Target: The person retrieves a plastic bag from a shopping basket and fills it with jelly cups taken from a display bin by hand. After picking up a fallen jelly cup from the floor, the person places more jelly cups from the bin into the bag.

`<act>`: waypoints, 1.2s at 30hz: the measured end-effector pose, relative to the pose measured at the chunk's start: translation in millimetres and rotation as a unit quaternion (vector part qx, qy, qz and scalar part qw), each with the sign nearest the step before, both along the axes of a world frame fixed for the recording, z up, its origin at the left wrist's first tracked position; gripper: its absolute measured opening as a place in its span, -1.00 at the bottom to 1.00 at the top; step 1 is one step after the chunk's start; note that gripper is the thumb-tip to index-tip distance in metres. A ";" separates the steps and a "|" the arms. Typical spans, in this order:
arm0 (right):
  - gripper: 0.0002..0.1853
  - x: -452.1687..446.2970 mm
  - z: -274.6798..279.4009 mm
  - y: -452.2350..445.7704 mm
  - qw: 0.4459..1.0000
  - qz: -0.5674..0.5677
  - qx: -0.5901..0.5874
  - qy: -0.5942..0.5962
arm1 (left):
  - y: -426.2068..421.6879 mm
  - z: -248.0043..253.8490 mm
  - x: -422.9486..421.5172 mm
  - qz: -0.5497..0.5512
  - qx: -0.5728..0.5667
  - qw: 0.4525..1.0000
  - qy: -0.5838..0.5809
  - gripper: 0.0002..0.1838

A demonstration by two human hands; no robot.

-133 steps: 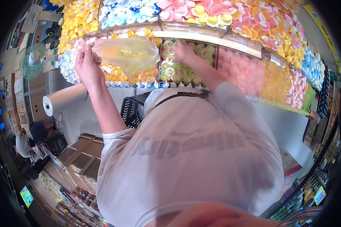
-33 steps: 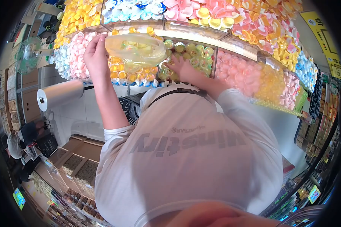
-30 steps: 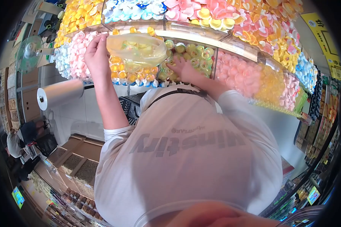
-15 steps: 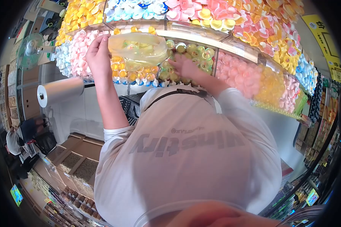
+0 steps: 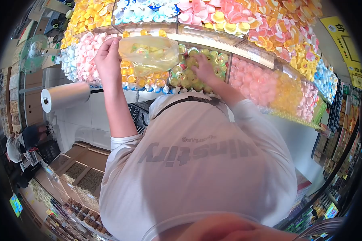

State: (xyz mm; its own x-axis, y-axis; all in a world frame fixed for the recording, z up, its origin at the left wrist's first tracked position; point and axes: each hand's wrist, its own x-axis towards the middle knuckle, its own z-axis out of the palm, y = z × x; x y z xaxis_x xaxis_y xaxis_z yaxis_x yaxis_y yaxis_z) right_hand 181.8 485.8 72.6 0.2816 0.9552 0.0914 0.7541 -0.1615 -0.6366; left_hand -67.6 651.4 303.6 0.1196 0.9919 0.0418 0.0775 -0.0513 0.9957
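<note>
My left hand pinches the edge of a thin, yellowish see-through plastic bag. Several green and yellow pieces show through the film inside it. To the right, my right hand reaches over a bin of green jelly cups, its fingers apart and touching or just above the cups. Whether a fingertip rests on one cup is hard to make out. Orange jelly cups lie under and around the bag.
Pink cups fill the bin on the right, and pink-white pieces lie on the left. A higher row holds yellow pieces. A roll of plastic bags and a green fan stand left. Farther off is another person.
My right hand has moved from beside the bag's edge rightward and slightly up over the green cups. My left hand and the bag have shifted slightly right.
</note>
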 end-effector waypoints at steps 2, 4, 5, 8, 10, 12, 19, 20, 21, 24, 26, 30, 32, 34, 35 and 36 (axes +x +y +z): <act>-0.46 6.0 -5.2 6.5 0.995 -0.068 0.073 0.031 | -0.2 -1.9 1.2 -0.002 0.001 1.000 -0.014 -0.84; -0.51 13.3 22.9 18.6 0.891 -0.198 0.057 0.404 | -1.8 1.6 5.0 0.006 -0.001 1.000 -0.007 -0.84; -0.51 13.9 47.0 24.2 0.892 -0.194 0.055 0.403 | -2.6 2.7 6.0 0.011 -0.003 1.000 0.002 -0.84; -0.56 -2.3 141.6 37.8 0.831 0.002 0.203 0.517 | -2.7 0.5 6.7 0.002 -0.002 1.000 -0.012 -0.83; -0.56 -21.5 183.6 46.6 0.864 0.151 0.215 0.430 | -3.7 -0.5 7.3 -0.002 -0.011 1.000 -0.022 -0.83; -0.54 -42.4 221.3 59.1 0.921 0.253 0.142 0.260 | -3.5 -3.3 7.6 -0.015 0.001 0.999 -0.032 -0.82; -0.53 -100.0 179.1 123.0 0.942 0.188 0.195 -0.198 | -2.6 -6.3 10.3 -0.018 0.024 0.999 -0.021 -0.83; -0.53 -100.8 174.9 122.5 0.942 0.188 0.197 -0.197 | 1.3 -9.7 8.8 0.000 0.030 0.999 -0.012 -0.84; -0.58 -100.8 172.0 120.1 0.944 0.208 0.209 -0.150 | 3.3 -9.9 8.1 0.017 0.035 0.999 -0.003 -0.84; -0.69 -72.8 166.2 100.4 0.941 0.207 0.257 -0.077 | 12.5 -3.3 4.5 0.045 0.008 0.999 0.008 -0.84; -0.80 -43.7 162.4 74.6 0.954 0.110 0.278 0.017 | 17.1 -4.5 0.5 0.042 0.020 0.999 0.024 -0.84; -0.75 21.3 96.0 23.1 0.936 -0.111 0.186 0.279 | 20.4 -3.8 -0.8 0.033 0.039 0.998 0.029 -0.83; -0.53 51.2 45.3 2.9 0.995 -0.075 -0.032 0.055 | 21.3 -3.8 0.5 0.037 0.020 0.999 0.031 -0.83; -0.39 45.8 39.3 -16.0 0.995 -0.019 -0.088 -0.049 | 22.7 -7.9 0.8 0.050 0.022 0.998 0.012 -0.83; -0.24 44.8 36.9 -23.0 0.977 0.042 -0.143 -0.152 | 23.6 -9.0 0.6 0.048 0.028 0.998 0.019 -0.83; -0.24 44.2 36.3 -24.5 0.977 0.040 -0.144 -0.153 | 23.5 -9.1 0.8 0.046 0.028 0.998 0.018 -0.83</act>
State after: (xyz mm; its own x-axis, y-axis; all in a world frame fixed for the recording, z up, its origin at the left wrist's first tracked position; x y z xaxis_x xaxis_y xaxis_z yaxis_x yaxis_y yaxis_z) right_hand 226.0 461.3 108.9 0.2074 0.9714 -0.1154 0.9193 -0.2339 -0.3166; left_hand -66.8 674.8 294.5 0.0305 0.9950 0.0951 0.1202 -0.0981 0.9879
